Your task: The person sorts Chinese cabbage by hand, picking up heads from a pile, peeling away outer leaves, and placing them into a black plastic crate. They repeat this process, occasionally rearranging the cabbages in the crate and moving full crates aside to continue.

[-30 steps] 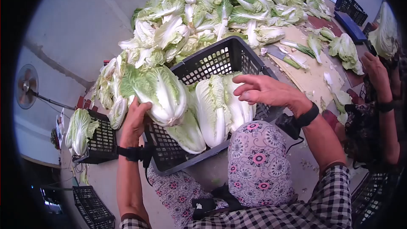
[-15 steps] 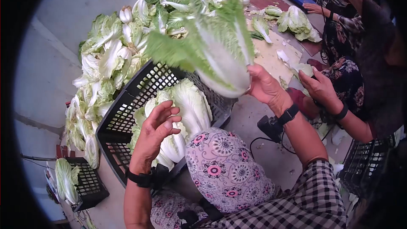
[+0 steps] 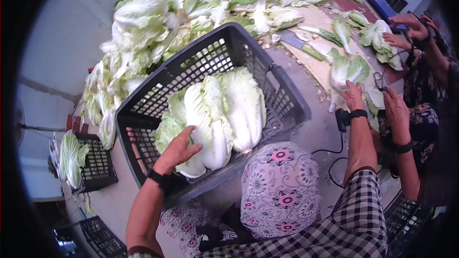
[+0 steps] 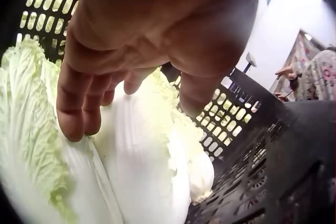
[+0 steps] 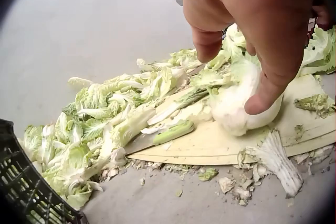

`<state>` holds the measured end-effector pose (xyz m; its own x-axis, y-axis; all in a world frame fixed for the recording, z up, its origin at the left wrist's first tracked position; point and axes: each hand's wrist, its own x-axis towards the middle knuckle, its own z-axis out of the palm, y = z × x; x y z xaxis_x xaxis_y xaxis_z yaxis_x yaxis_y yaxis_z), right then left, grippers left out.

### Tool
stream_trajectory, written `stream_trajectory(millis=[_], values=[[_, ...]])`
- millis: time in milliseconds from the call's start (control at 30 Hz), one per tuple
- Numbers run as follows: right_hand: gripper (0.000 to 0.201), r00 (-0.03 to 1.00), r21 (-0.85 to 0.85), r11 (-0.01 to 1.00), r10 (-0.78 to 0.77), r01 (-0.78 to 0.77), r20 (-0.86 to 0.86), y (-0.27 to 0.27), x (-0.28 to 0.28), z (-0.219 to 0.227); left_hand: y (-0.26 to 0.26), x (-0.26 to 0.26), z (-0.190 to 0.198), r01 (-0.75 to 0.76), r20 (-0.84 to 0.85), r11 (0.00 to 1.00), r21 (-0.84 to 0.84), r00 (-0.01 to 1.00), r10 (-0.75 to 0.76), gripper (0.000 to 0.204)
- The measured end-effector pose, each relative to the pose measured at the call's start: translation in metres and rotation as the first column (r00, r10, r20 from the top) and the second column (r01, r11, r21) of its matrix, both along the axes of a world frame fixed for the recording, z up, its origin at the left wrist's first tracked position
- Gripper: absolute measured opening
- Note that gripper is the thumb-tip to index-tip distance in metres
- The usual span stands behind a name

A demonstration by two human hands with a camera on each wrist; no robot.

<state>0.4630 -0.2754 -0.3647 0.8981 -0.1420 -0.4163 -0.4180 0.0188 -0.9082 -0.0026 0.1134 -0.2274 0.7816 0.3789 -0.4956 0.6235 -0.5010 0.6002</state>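
In the head view, my right hand (image 3: pixel 354 96) holds a Chinese cabbage (image 3: pixel 349 69) by its white base at the cutting board (image 3: pixel 322 33). The right wrist view shows the thumb (image 5: pixel 265 95) pressed along that base, with the leafy end pointing away. My left hand (image 3: pixel 179 150) is over a black plastic crate (image 3: pixel 287 86), its fingers loosely bent. Below it, several Chinese cabbages (image 3: pixel 244 110) lie side by side in the crate. In the left wrist view, the fingertips (image 4: pixel 71 124) touch a white stalk and the thumb stands apart.
A knife with a green handle (image 3: pixel 313 52) lies on the board's near edge. Behind the crate spreads a large heap of cabbages (image 3: pixel 143 28). Another person's hands (image 3: pixel 397 110) are close at the right. A smaller crate (image 3: pixel 98 162) with a cabbage stands at left.
The cabbage has passed from my left hand to my right and gone rightward, down to the board. My left hand has lowered onto the cabbages in the crate.
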Motion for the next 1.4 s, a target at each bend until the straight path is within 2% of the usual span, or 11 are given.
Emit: stream_trajectory(millis=[100,300,433,633,667,700,767,1000,1100,1233,1400], values=[[0.055,0.960,-0.020,0.959,0.281,-0.281,-0.002,0.001,-0.005,-0.012,-0.022,-0.002,-0.018,0.005,0.114,0.981,0.194,0.993,-0.027,0.092],[0.030,0.800,-0.206,0.847,0.530,-0.489,0.281,0.063,-0.088,0.102,-0.019,0.019,-0.067,-0.215,0.035,0.948,0.233,0.976,0.213,0.113],[0.032,0.631,-0.271,0.751,0.655,-0.602,0.416,0.088,-0.123,0.162,-0.024,0.035,-0.034,-0.258,-0.170,0.940,0.222,0.940,0.297,0.111],[0.036,0.325,-0.360,0.415,0.902,-0.836,0.286,0.122,-0.170,0.229,0.000,0.011,-0.050,-0.448,0.237,0.894,-0.022,0.866,0.440,0.107],[0.039,0.264,-0.361,0.357,0.922,-0.861,0.283,0.129,-0.174,0.233,0.012,0.007,-0.060,-0.487,0.362,0.861,-0.146,0.784,0.505,0.101],[0.042,0.201,-0.363,0.296,0.939,-0.883,0.278,0.134,-0.179,0.238,0.000,0.005,-0.014,-0.502,0.332,0.749,-0.433,0.683,0.650,0.096],[0.054,0.134,-0.343,0.205,0.966,-0.916,0.220,0.146,-0.189,0.248,0.012,-0.008,0.019,-0.464,0.233,0.625,-0.628,0.654,0.720,0.088],[0.077,-0.094,-0.382,0.020,0.957,-0.924,0.276,0.184,-0.224,0.283,0.016,-0.033,0.082,-0.101,0.189,0.265,-0.959,0.471,0.862,0.053],[0.079,-0.120,-0.078,-0.111,0.985,-0.991,0.125,0.190,-0.234,0.304,-0.001,-0.028,0.089,-0.005,0.167,0.183,-0.983,0.378,0.910,0.060],[0.086,-0.274,0.103,-0.288,0.952,-0.952,0.135,0.196,-0.243,0.304,-0.035,-0.011,0.122,0.051,0.428,0.438,-0.898,0.335,0.839,0.065],[0.099,-0.212,0.004,-0.225,0.927,-0.974,0.310,0.190,-0.254,0.313,-0.066,0.003,0.140,0.046,0.541,0.551,-0.833,0.277,0.794,0.076]])
